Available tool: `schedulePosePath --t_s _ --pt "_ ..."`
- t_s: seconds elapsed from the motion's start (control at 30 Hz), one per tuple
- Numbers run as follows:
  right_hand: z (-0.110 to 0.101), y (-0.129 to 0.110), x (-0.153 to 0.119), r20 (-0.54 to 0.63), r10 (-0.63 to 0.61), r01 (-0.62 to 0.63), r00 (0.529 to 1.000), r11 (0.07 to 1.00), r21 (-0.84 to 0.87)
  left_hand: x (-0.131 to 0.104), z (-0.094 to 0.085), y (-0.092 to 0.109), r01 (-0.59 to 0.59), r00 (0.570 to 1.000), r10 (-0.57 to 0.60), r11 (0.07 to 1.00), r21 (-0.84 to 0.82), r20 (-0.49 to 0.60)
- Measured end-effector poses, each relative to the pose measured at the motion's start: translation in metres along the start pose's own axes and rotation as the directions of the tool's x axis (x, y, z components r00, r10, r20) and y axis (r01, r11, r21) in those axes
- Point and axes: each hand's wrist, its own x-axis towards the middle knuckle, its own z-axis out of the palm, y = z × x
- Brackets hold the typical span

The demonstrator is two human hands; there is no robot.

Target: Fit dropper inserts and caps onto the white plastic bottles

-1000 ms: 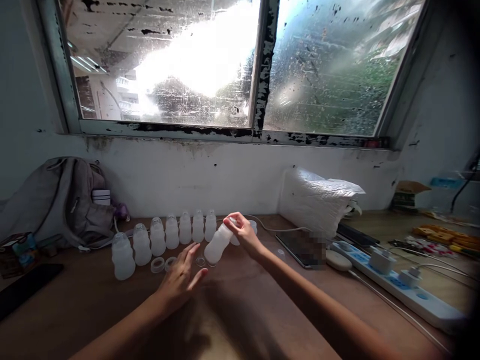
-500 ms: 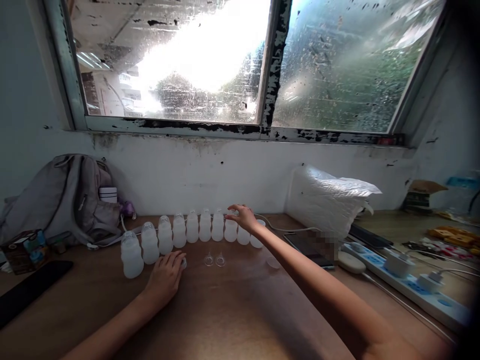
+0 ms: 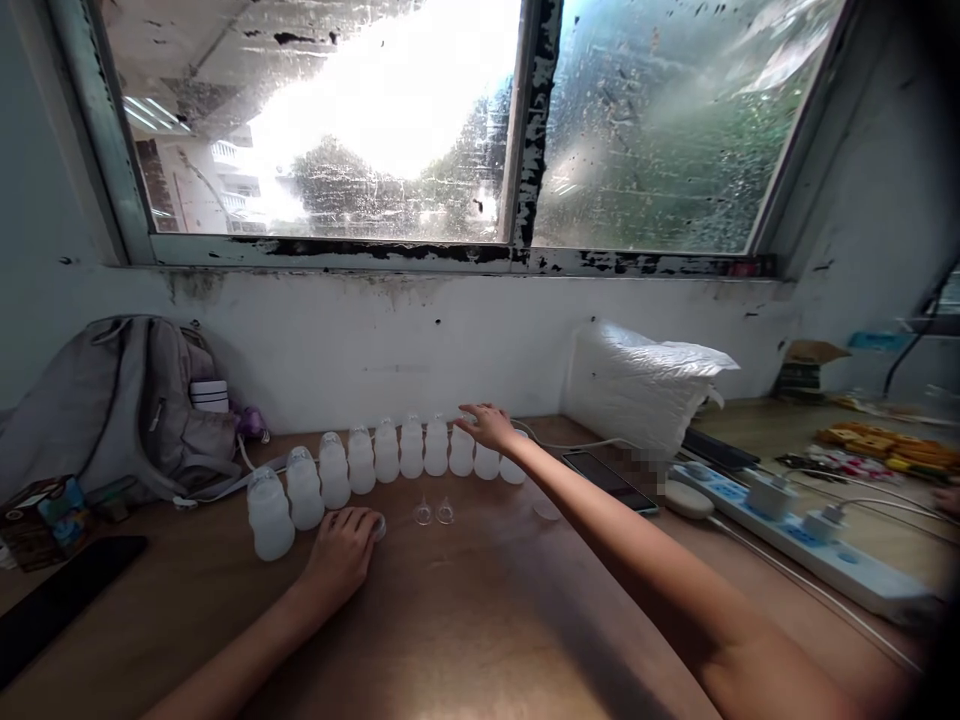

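Spanning the top of the view, a wide grey metal-framed window (image 3: 521,130) with flaking black paint sits above a brown wooden tabletop (image 3: 450,630). A slumped grey fabric backpack (image 3: 97,400) leans at the wall on the left. Between it and a white, crinkled plastic parcel bag (image 3: 634,390) on the right, ten frosted white, waisted bottles with clear tops (image 3: 334,475) stand upright in a curved row near the wall. A long white power strip with blue sockets (image 3: 810,545) slants along the right side, plugs in it. A flat black slab (image 3: 71,600) lies at the left edge, and a dark-screened phone (image 3: 607,480) lies right of the row.

The right hand (image 3: 489,427) reaches to the tops of the bottles right of the row's middle, thumb and fingers narrowly parted; whether they grip a bottle I cannot tell. The left hand (image 3: 341,548) rests palm down on the tabletop in front of the left bottles, fingers bent, with a small, pale round piece (image 3: 379,527) at its fingertips; its grip cannot be made out. Right of it, well apart from both hands, stand two clear, pointed teats (image 3: 424,514).
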Motion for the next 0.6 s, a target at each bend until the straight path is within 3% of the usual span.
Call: schedulePosePath --t_s 0.1,0.23,0.3,0.43,0.53,0.6 --pt "-0.006 -0.004 -0.007 -0.103 -0.018 0.019 0.995 1.000 0.014 0.000 -0.003 0.006 -0.045 0.999 0.045 0.998 -0.046 -0.004" --pt "-0.006 -0.019 -0.032 -0.311 -0.096 0.142 0.946 0.981 0.131 -0.001 -0.008 0.012 -0.059 0.998 0.059 0.992 -0.113 -0.006" --pt "0.006 -0.026 -0.051 -0.264 -0.110 0.171 0.958 0.960 0.223 -0.001 -0.010 0.014 -0.053 0.999 0.052 0.989 -0.136 -0.009" --pt "0.049 -0.034 -0.091 -0.051 -0.130 0.140 0.990 0.939 0.314 0.002 -0.014 0.017 -0.035 0.999 0.034 0.987 -0.159 -0.009" --pt "0.076 -0.035 -0.110 -0.042 -0.102 0.109 0.994 0.954 0.278 0.010 -0.012 0.023 -0.037 0.999 0.030 0.980 -0.195 -0.035" --pt "0.083 -0.037 -0.116 -0.087 -0.090 0.112 0.992 0.948 0.298 0.015 -0.008 0.029 -0.021 0.998 0.009 0.979 -0.204 -0.061"
